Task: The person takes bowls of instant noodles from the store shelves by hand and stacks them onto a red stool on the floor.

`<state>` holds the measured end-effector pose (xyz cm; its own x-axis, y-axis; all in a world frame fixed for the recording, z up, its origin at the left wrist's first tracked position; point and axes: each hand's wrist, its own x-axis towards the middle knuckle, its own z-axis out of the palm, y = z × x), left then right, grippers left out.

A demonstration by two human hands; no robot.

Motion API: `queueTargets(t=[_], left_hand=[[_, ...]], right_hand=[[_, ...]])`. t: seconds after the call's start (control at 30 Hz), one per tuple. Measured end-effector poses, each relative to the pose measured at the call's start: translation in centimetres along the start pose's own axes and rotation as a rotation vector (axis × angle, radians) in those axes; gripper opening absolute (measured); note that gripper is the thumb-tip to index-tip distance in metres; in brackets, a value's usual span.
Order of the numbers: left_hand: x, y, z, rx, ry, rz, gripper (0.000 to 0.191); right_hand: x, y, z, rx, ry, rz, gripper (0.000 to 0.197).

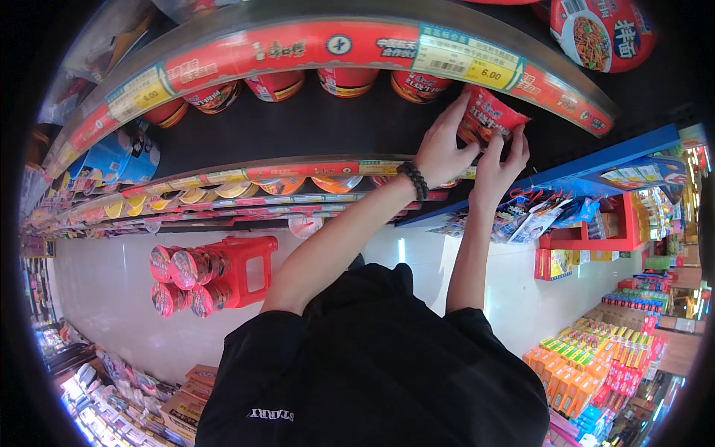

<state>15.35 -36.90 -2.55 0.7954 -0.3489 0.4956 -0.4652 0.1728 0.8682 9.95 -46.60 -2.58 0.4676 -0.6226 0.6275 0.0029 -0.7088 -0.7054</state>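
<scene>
A red instant noodle cup (487, 114) sits tilted at the right end of a dark shelf (279, 131), under the shelf edge above. My left hand (444, 145), with a dark bead bracelet (413, 180) at its wrist, grips the cup's left side. On the cup's near right side are the fingers of my right hand (503, 159). To the left, a row of similar red noodle cups (346, 82) stands further back on the same shelf, their tops hidden by the upper shelf's label strip (341, 44).
Blue noodle tubs (117, 153) stand at the shelf's left. Lower shelves hold cups with orange and yellow lids (335, 183). A blue side panel (603, 156) borders the right. Behind, stacked noodle cups (192, 268) rest by a red plastic stool (246, 243) on the pale floor (111, 302).
</scene>
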Motion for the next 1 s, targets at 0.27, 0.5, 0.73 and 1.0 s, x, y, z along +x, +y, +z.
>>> queueTargets(t=[0.27, 0.5, 0.73, 1.0], left_hand=[[1.3, -0.3, 0.0, 0.167, 0.084, 0.050, 0.080], [-1.7, 2.0, -2.2, 0.077, -0.084, -0.041, 0.083], [-10.4, 9.6, -9.2, 0.174, -0.118, 0.118, 0.072], [-17.5, 5.8, -19.4, 0.128, 0.007, -0.077, 0.103]], right_hand=[[0.7, -0.3, 0.5, 0.454, 0.068, 0.230, 0.042], [-3.5, -2.6, -1.7, 0.325, 0.155, 0.232, 0.040], [-7.6, -6.2, -4.3, 0.813, 0.072, 0.399, 0.037], [-15.6, -9.6, 0.0, 0.974, -0.468, 0.633, 0.039]])
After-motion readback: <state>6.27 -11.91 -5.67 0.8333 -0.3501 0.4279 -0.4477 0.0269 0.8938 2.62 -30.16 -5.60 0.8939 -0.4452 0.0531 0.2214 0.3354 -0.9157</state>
